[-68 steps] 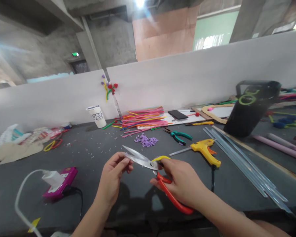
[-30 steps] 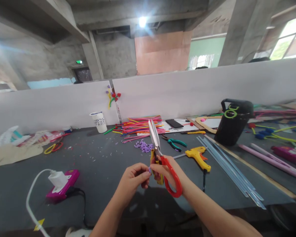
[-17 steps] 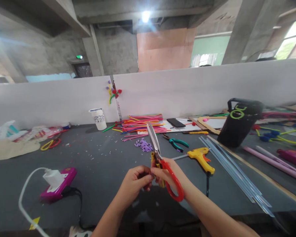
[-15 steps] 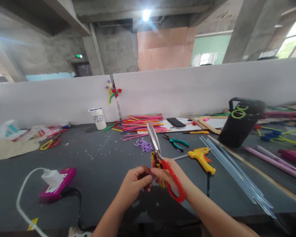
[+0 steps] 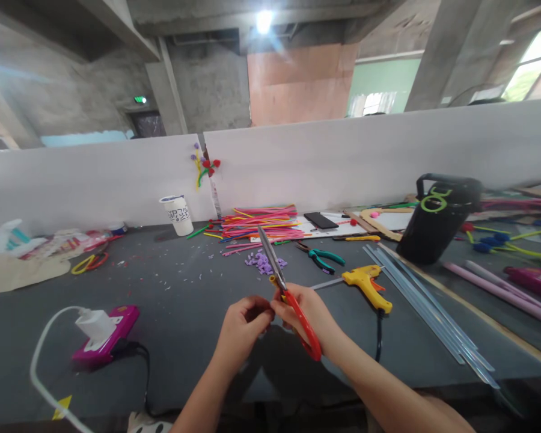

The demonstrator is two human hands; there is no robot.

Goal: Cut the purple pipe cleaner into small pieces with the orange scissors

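Scissors (image 5: 277,272) angle away, clamped in your right hand (image 5: 318,313), while your left hand (image 5: 240,328) meets it, pinching what, if anything, I cannot tell!

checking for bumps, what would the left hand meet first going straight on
Probably the right hand, holding scissors; the left hand points toward it, nearly or actually touching; depth is unclear.

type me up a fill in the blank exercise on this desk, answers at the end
The right hand grips red-handled metal ____.
The yellow plastic glue gun has a trigger coloured ____.
In the picture, the flat black phone lies to the ____ of the mostly pink bundle of thin strips.

Missing words: scissors; orange; right.
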